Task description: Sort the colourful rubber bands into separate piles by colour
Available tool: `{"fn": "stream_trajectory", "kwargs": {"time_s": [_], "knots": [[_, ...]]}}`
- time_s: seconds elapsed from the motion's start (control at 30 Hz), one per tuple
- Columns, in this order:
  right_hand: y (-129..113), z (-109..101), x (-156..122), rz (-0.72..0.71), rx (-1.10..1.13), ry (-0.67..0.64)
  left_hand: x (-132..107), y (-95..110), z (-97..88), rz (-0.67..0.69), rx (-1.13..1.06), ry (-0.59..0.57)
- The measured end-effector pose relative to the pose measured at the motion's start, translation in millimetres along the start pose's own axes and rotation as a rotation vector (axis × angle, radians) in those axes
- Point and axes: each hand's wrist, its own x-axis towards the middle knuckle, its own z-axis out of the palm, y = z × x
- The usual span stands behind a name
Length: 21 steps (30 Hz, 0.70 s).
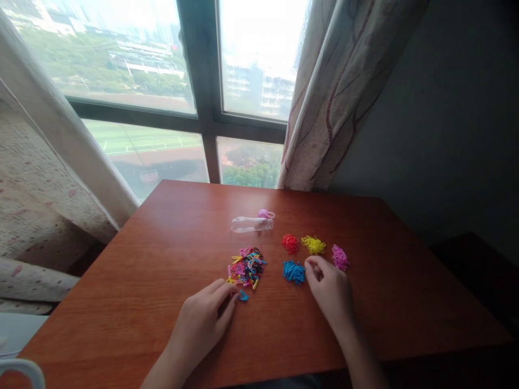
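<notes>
My left hand (207,312) is closed in a pinch at the near edge of a mixed pile of small coloured rubber bands (248,266). A few blue rubber bands (243,295) show at its fingertips. Thumb and forefinger of my right hand (330,286) are pressed together at the right edge of a pile of blue rubber bands (293,272); whatever is between them is too small to make out. Beyond the blue pile lie red rubber bands (290,243) and yellow rubber bands (313,245). Pink rubber bands (339,257) are heaped to the right of that hand.
A clear plastic container (252,225) lies on its side toward the back of the brown wooden table (170,232), with a pink looped piece (265,214) behind it. A window and curtains (324,102) stand beyond the table. A white curved object (24,367) shows at lower left.
</notes>
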Motion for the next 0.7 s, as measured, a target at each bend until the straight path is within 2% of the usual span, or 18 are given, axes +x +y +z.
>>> {"fn": "stream_trajectory", "kwargs": {"time_s": [0.13,0.27,0.7], "knots": [[-29,22,-30,-0.072,0.116,-0.106,-1,1,-1.5,0.002,-0.004,-0.014],[-48,35,-49,-0.112,0.173,-0.185,0,4,-3.5,0.008,-0.012,-0.039],[-71,37,-58,-0.143,0.195,-0.273,1,1,-0.6,0.037,0.047,-0.056]]}}
